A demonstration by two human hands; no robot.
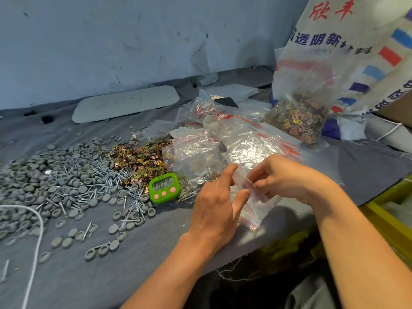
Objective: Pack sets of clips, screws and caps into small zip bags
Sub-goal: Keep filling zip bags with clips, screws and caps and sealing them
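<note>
At the left of the frame, grey caps spread across the cloth-covered counter. Silver screws are scattered through them, and a heap of brass-coloured clips lies just to their right. A green timer sits at centre, with filled zip bags behind it. Right of centre, the left hand has mostly straight fingers, its thumb touching an empty small zip bag. The right hand pinches that bag's red-lined mouth with curled fingers. The bag seems about to be opened for filling. Doing that well likely means parting both lips fully and keeping one held. A large bag of clips stands at upper right.
</note>
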